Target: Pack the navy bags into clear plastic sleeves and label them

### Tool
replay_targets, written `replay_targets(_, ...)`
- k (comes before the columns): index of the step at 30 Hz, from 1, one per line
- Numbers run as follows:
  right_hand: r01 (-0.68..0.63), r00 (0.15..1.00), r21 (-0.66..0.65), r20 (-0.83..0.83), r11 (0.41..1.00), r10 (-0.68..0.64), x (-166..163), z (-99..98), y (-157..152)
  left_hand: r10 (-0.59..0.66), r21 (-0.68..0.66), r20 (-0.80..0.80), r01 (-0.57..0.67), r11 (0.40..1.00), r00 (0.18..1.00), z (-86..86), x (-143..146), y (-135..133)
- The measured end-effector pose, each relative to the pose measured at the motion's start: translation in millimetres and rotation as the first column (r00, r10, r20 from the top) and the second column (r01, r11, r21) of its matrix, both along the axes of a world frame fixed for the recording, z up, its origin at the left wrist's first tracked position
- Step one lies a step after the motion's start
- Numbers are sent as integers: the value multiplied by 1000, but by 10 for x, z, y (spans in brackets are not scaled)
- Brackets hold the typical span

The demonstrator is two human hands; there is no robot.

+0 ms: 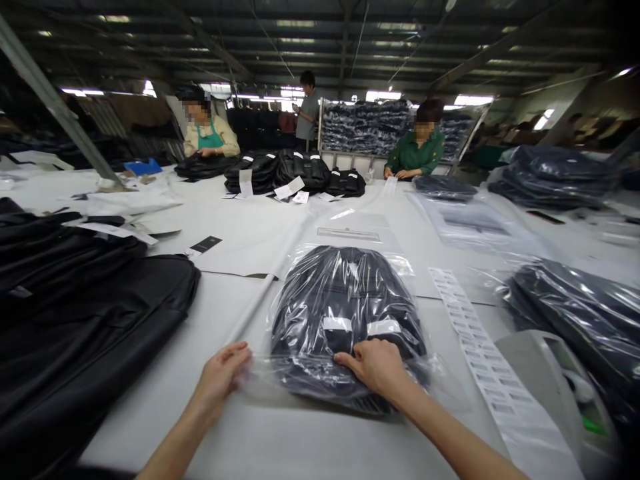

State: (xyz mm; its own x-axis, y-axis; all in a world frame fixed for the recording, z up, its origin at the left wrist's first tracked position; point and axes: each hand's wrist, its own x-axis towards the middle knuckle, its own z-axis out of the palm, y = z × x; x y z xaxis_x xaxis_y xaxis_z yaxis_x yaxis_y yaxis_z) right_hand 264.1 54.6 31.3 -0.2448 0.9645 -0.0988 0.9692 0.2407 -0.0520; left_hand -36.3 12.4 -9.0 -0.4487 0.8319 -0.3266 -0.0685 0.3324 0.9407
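A long white packing table (235,233) fills the view, with co-workers seated at its far end among black garments. A stack of unbagged black garments (85,320) lies at the near left, and a pile of bagged ones (585,320) at the near right. In the near centre lies the folded dark garment (345,307), already inside a clear plastic bag (350,227) whose open flap stretches away toward the far side. The right hand (377,365) presses flat on the near edge of the bagged garment, fingers spread, clasping nothing. The left hand (223,373) rests at the bag's near left corner, fingertips touching the film; whether it pinches it I cannot tell. Smoothing well likely means pushing air toward the open far end while the near edge stays pinned. A sticker strip (475,347) lies just right; its print and the garment's white tags are too small to read.
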Motion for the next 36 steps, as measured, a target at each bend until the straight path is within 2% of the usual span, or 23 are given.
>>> replay_targets(1,5,1000,-3,-7,1000,-5,-1,5,4,106,77,-53,-101,992,993,95,-17,-77)
replay_targets(2,4,1000,-7,-14,1000,-4,-1,11,7,235,225,-123,-203,953,964,200,-2,-165)
replay_targets(3,-1,1000,-9,-21,1000,1,0,17,9,326,421,-204,-218,880,923,310,52,-253)
replay_targets(4,-10,1000,-9,-26,1000,10,1,25,10,342,614,-301,-94,784,890,416,148,-326)
replay_targets(5,-19,999,-6,-28,1000,19,1,32,10,250,723,-443,178,668,861,513,285,-369)
replay_targets(6,-26,999,-1,-28,1000,26,2,39,10,81,696,-634,522,493,769,591,456,-372)
replay_targets(7,-28,999,5,-27,1000,29,1,46,10,-83,548,-811,801,239,579,646,651,-330)
replay_targets(8,-24,999,9,-24,1000,24,0,52,12,-173,364,-918,931,-10,357,671,859,-245)
replay_targets(9,-16,1000,-1,-18,1000,16,0,55,16,-199,209,-965,957,-201,170,665,1064,-124)
replay_targets(10,-8,1000,-21,-11,1000,8,0,55,23,-211,142,-974,938,-315,77,629,1254,18)
replay_targets(11,-1,1000,-46,-4,999,1,2,53,34,-224,88,-975,930,-357,6,568,1416,166)
replay_targets(12,2,1000,-75,6,997,-1,6,47,48,-242,87,-970,928,-362,-3,487,1542,305)
replay_targets(13,3,1000,-96,11,995,-2,13,39,66,-280,116,-960,944,-309,26,395,1631,426)
replay_targets(16,19,997,-75,-76,997,-24,55,9,125,-432,256,-873,967,-11,226,145,1714,626)
replay_targets(18,86,964,-29,-250,996,-90,100,-5,159,-513,328,-778,931,161,362,64,1706,650)
replay_targets(20,204,861,18,-479,979,-170,152,-14,179,-558,327,-706,899,290,437,62,1715,643)
replay_targets(22,316,691,15,-689,949,-220,196,-26,185,-585,242,-674,882,404,452,111,1752,643)
replay_targets(24,361,513,-20,-830,933,-217,214,-49,181,-651,131,-649,901,414,394,169,1794,657)
replay_targets(26,355,394,-35,-901,934,-184,205,-81,178,-723,47,-625,938,342,295,207,1822,680)
replay_targets(28,342,336,-32,-929,939,-154,199,-97,180,-759,-9,-618,963,268,205,216,1833,701)
replay_targets(31,300,280,-108,-940,948,-196,303,-11,153,-766,-25,-622,973,231,166,199,1831,716)
replay_targets(33,264,324,-61,-935,963,-148,486,134,78,-773,-11,-611,974,225,172,197,1832,716)
replay_targets(36,167,620,187,-784,968,44,828,384,-112,-779,0,-597,972,237,190,229,1839,706)
